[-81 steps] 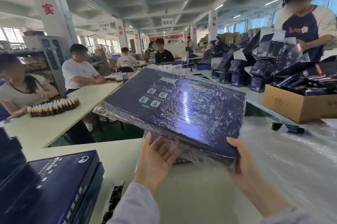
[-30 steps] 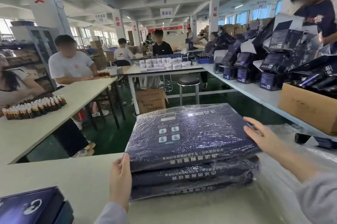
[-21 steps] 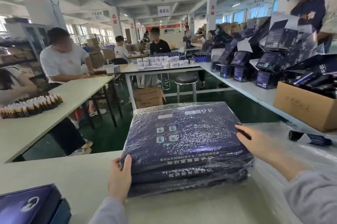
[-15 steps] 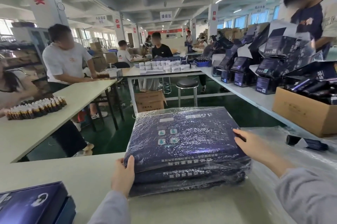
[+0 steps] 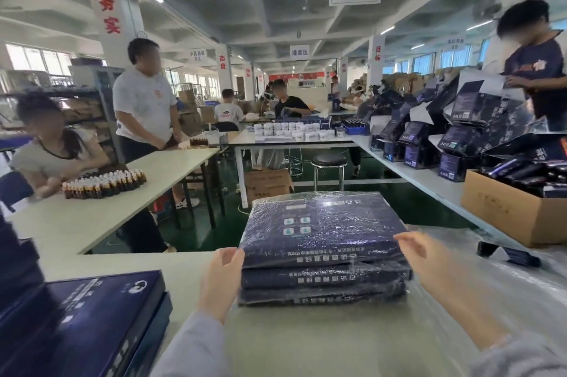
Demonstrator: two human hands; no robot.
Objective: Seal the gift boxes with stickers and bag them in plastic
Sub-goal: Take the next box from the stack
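1. Head view: a stack of three dark blue gift boxes, each wrapped in clear plastic, lies flat on the white tabletop. It is straight ahead of you, near the tabletop's far edge.
2. Your left hand rests against the stack's near left corner. The fingers run straight up its side with the tips at the top box's corner, so the grip closes round nothing.
3. Your right hand is at the near right corner with its fingers stretched out, touching the top box's edge. That grip is slack too and holds nothing.
4. At your lower left lie unbagged gift boxes of the same dark blue, well apart from the stack.
5. Crinkled clear plastic covers the tabletop on your right, beneath your right forearm.
6. Farther right stands a cardboard carton filled with dark packets. A black object lies just beside it, too blurred to name.
7. To your left, small brown bottles stand in rows on another tabletop, with a seated person next to them.
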